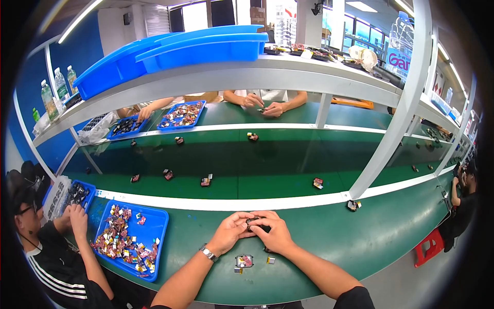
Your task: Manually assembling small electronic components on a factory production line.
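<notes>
Above the green worktop, both my hands are closed together on a small black casing (pixel 252 222), most of it covered by fingers. My left hand (pixel 230 233), with a metal-banded watch at its wrist, grips the casing from the left. From the other side my right hand (pixel 272 233) presses its thumb and fingers against it. Just below them lies an opened small case with pink and white parts (pixel 244 261). A small silver-and-yellow flat piece (pixel 238 270) touches its lower edge, and a similar one (pixel 270 260) lies to its right. Something dark is partly hidden under my right hand.
Left of me a blue tray (pixel 163 226) holds many wired small parts; a co-worker (pixel 51 252) sits beyond it. Past a white rail, small assemblies (pixel 206 180) lie on a green belt (pixel 278 159). A white post (pixel 388 113) and overhead shelf (pixel 288 72) stand ahead.
</notes>
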